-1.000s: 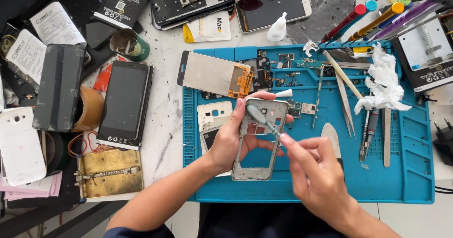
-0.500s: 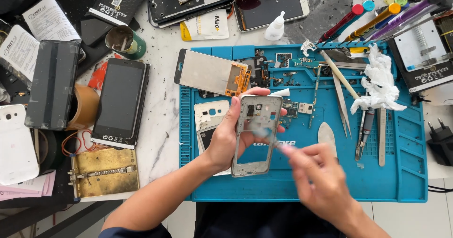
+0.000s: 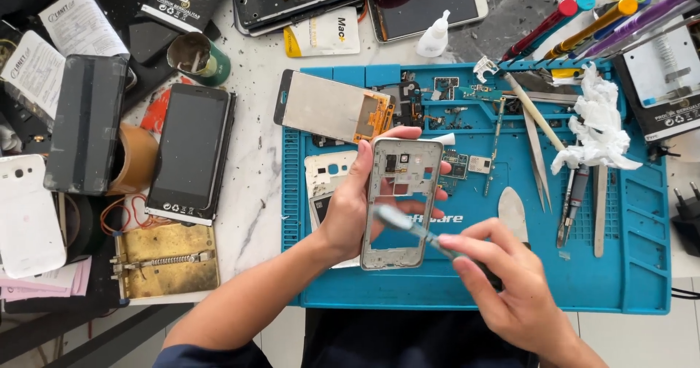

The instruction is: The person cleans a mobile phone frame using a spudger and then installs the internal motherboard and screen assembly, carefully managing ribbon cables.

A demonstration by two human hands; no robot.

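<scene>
My left hand (image 3: 348, 209) grips a silver phone middle frame (image 3: 399, 196), holding it upright over the blue work mat (image 3: 627, 280). In my right hand (image 3: 510, 284) is a thin tool (image 3: 408, 226) with a pale blurred tip, which lies across the frame's lower opening. A detached phone screen panel (image 3: 328, 107) with an orange flex cable rests on the mat just behind the frame. A white back cover (image 3: 329, 175) sits beneath my left hand.
Tweezers (image 3: 539, 167), a pry tool (image 3: 512, 213), small circuit parts and crumpled white tissue (image 3: 596, 124) lie on the mat's right side. A black phone (image 3: 188, 153), a brass jig (image 3: 166, 260), a white phone (image 3: 25, 215) and tape rolls crowd the left. Screwdrivers (image 3: 583, 21) stand at the top right.
My right hand has drawn back toward me and lower, carrying the tool's tip from the frame's upper part down to its lower opening. The left hand holds the frame nearly still.
</scene>
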